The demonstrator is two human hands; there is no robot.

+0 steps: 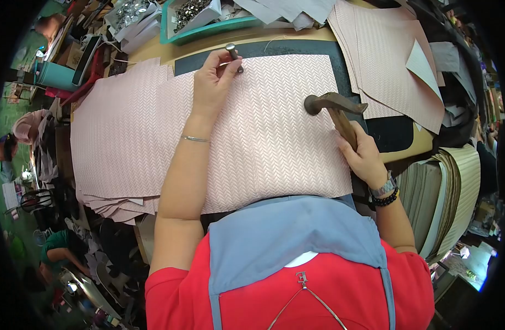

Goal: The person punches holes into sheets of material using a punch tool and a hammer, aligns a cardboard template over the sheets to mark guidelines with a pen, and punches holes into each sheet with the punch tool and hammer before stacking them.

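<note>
A pale pink sheet with an embossed herringbone pattern lies before me, a seam line running down its middle. My left hand is over its far edge, thumb and fingers closed around a short metal punch. The punch leans slightly, with its dark lower end at the sheet near the top of the seam; whether it touches cannot be made out. My right hand grips the wooden handle of a hammer. The hammer's head is over the right part of the sheet, apart from the punch.
More pink sheets are stacked at left and far right. A dark mat lies under the work. Beyond it stand a teal tray and a box of small metal parts. Thick layered sheets stand at right.
</note>
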